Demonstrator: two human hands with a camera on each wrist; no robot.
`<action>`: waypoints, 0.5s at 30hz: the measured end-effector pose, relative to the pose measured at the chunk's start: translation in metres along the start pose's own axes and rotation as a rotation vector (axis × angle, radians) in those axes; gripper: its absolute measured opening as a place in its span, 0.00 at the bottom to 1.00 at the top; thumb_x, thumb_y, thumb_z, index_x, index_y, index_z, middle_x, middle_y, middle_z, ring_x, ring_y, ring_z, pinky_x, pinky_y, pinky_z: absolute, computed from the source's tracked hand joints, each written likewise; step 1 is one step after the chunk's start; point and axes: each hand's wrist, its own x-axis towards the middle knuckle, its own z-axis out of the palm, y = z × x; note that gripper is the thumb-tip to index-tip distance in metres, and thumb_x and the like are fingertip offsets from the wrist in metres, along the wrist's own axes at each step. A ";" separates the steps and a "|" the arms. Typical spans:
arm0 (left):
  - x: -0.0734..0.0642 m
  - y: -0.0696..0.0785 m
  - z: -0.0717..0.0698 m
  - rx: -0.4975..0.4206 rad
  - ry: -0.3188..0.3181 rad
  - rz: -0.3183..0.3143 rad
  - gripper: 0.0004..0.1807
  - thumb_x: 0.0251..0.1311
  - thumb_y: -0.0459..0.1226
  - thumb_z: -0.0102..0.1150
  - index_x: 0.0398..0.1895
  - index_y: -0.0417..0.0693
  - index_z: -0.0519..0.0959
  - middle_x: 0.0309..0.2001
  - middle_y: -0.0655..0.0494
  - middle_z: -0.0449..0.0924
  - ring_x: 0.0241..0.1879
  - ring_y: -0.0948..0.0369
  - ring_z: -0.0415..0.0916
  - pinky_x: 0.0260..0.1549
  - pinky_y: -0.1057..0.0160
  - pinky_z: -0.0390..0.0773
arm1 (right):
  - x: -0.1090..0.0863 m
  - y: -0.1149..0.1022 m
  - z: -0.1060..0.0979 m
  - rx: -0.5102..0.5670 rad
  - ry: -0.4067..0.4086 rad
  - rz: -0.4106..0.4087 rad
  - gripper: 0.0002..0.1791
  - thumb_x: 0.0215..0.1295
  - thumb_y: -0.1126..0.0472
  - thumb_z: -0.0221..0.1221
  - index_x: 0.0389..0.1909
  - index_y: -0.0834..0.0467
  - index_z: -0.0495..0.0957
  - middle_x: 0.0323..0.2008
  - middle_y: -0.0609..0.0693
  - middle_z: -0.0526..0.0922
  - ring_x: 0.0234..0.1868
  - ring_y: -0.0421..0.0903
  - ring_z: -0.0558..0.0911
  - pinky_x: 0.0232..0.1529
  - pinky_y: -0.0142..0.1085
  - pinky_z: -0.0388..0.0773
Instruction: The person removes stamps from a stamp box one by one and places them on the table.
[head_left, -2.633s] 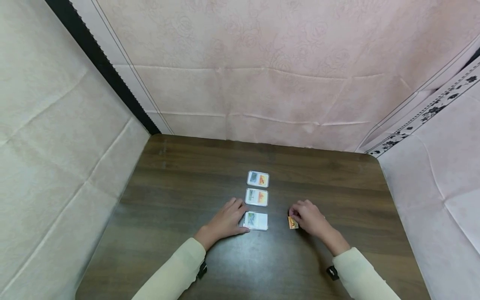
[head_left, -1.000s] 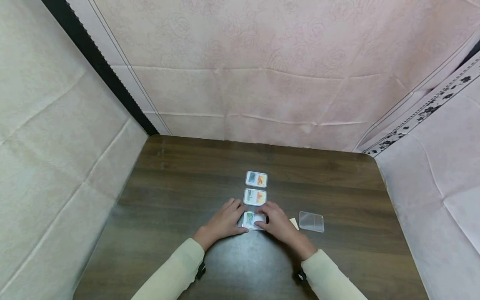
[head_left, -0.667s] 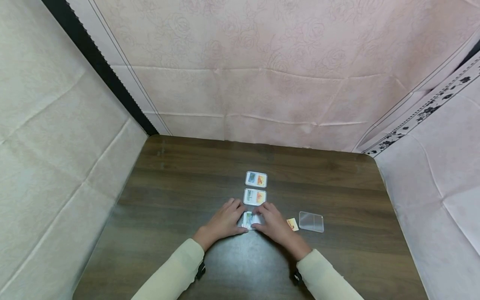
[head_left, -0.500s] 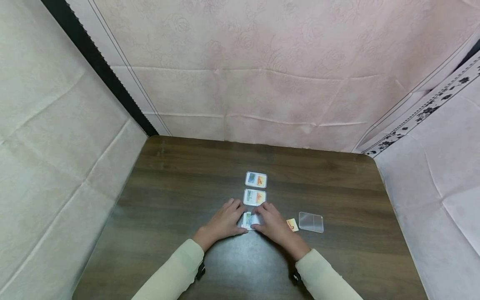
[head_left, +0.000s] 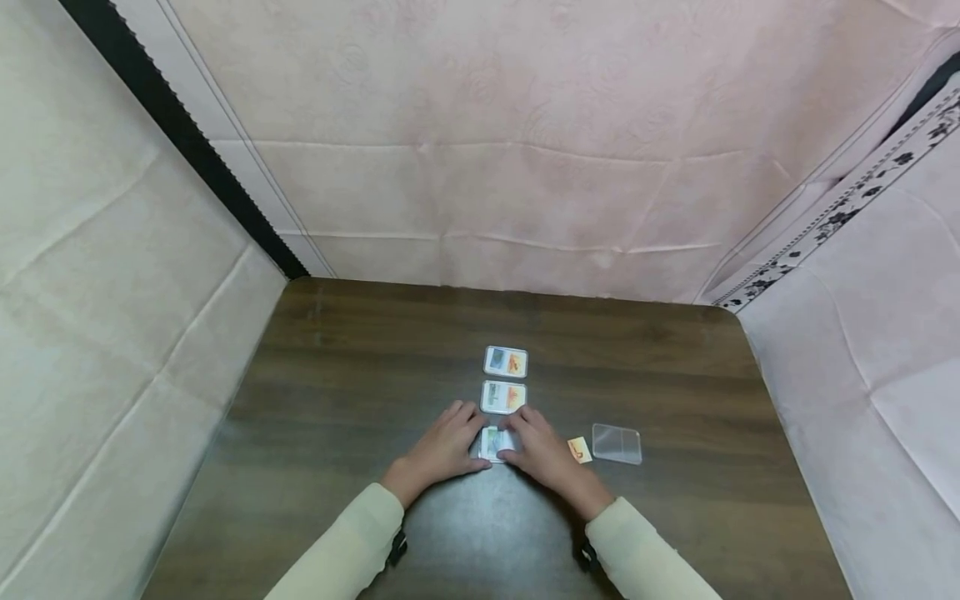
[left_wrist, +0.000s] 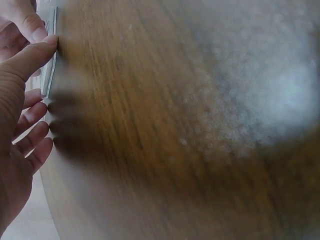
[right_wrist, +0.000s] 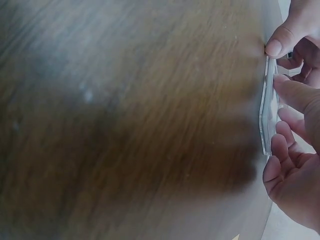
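Observation:
A flat clear plastic case (head_left: 491, 442) with a picture in its left half lies on the brown table. My left hand (head_left: 444, 447) holds it at the left end, thumb on the near edge and fingers beyond. From the other end my right hand (head_left: 546, 454) grips it, thumb and forefinger bent over its right half and hiding most of that part. The wrist views show the case edge-on: its rim (left_wrist: 51, 75) at my left thumb, its long side (right_wrist: 266, 107) along my right fingers. Whether my right fingers also hold a card there, I cannot tell.
Two similar cases with pictures, a nearer one (head_left: 503, 397) and a farther one (head_left: 506, 362), lie in line behind. Right of my hands lie a small orange-yellow card (head_left: 580, 450) and a clear plastic cover (head_left: 617, 443). Pale cloth walls (head_left: 480, 192) border the table (head_left: 360, 350).
My right hand has moved left from the small orange-yellow card to the case, uncovering the clear cover. It has since slid slightly farther in. The left hand stays put; the head view shifts slightly.

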 end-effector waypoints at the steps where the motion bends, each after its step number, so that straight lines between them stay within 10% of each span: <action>1: 0.000 0.000 0.000 0.000 -0.002 -0.003 0.36 0.56 0.60 0.72 0.62 0.50 0.79 0.53 0.57 0.74 0.49 0.61 0.67 0.50 0.60 0.73 | 0.000 0.000 0.000 0.002 -0.004 0.001 0.22 0.59 0.51 0.75 0.51 0.52 0.80 0.47 0.47 0.76 0.49 0.46 0.75 0.50 0.44 0.79; 15: 0.002 -0.001 0.001 0.011 -0.018 -0.012 0.37 0.57 0.62 0.71 0.63 0.50 0.78 0.54 0.57 0.74 0.50 0.60 0.68 0.51 0.60 0.74 | 0.000 -0.002 -0.003 0.019 -0.042 0.029 0.21 0.61 0.52 0.74 0.51 0.52 0.80 0.48 0.47 0.75 0.49 0.45 0.75 0.51 0.44 0.79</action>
